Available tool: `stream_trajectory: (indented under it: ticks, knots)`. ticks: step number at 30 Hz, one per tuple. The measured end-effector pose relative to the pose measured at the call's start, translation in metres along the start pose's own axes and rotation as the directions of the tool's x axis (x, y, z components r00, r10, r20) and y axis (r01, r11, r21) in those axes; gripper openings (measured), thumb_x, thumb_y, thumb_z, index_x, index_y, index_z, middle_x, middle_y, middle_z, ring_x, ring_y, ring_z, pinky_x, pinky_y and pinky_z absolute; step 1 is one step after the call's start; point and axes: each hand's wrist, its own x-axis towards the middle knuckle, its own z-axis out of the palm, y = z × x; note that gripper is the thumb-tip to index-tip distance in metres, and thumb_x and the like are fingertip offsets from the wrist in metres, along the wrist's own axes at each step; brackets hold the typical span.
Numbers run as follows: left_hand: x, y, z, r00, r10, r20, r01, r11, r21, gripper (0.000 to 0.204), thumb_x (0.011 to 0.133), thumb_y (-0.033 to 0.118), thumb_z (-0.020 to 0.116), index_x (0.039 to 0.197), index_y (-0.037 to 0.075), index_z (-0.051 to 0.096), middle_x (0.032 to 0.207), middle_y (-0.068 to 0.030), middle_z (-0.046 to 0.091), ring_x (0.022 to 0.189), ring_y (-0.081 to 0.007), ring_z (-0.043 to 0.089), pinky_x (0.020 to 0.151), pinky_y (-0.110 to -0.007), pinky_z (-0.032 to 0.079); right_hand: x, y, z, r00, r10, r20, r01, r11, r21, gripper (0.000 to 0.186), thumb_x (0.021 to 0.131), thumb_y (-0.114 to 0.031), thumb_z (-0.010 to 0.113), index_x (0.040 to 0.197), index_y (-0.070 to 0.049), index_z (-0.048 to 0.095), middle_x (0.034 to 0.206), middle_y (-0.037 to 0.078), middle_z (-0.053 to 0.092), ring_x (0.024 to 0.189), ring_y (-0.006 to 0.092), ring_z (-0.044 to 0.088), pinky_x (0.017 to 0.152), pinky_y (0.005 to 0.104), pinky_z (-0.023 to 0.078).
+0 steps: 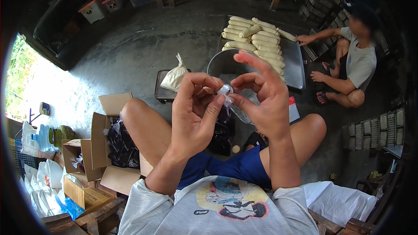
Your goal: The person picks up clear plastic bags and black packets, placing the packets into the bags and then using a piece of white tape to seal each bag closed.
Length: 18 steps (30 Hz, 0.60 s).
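Left hand [196, 109] and right hand [263, 100] both pinch a gathered piece of clear plastic [225, 90] between thumb and fingers; the fingers partly cover it, and its lower end is hard to make out. Just beyond the grip, a round vessel [210, 61] is mostly hidden behind the right hand, its contents unclear. Farther off to the right, a metal tray [296, 69] holds stacked pale rolls [265, 43]. Left of the grip and nearer the body, an open carton [100, 141] contains black plastic [124, 143], partly cut off by the knee.
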Motion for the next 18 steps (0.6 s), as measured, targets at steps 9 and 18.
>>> stream_trajectory:
  ticks: [9, 18]
  knots:
    - [-0.002, 0.012, 0.008, 0.937, 0.348, -0.030, -0.269, 0.774, 0.572, 0.019, 0.078, -0.013, 0.065, 0.091, 0.001, 0.064, 0.087, -0.0132, 0.067, 0.077, -0.0240, 0.068, 0.069, -0.029, 0.053, 0.010, 0.036, 0.011, 0.967, -0.241, 0.089, 0.238, 0.970, 0.039, 0.015, 0.076, 0.003, 0.070, 0.088, 0.003, 0.061, 0.086, 0.012, 0.064, 0.079, 0.0170, 0.064, 0.070, 0.0265, 0.050]
    - [-0.006, 0.013, 0.010, 0.973, 0.066, -0.222, -0.007, 0.966, 0.258, 0.020, 0.087, -0.007, 0.066, 0.106, -0.005, 0.060, 0.103, -0.0128, 0.067, 0.091, -0.0158, 0.068, 0.076, -0.024, 0.055, -0.003, 0.024, 0.019, 0.989, 0.086, -0.124, -0.083, 0.996, 0.022, 0.023, 0.082, -0.004, 0.073, 0.079, -0.003, 0.050, 0.070, 0.000, 0.057, 0.056, 0.0048, 0.053, 0.048, 0.0210, 0.043]
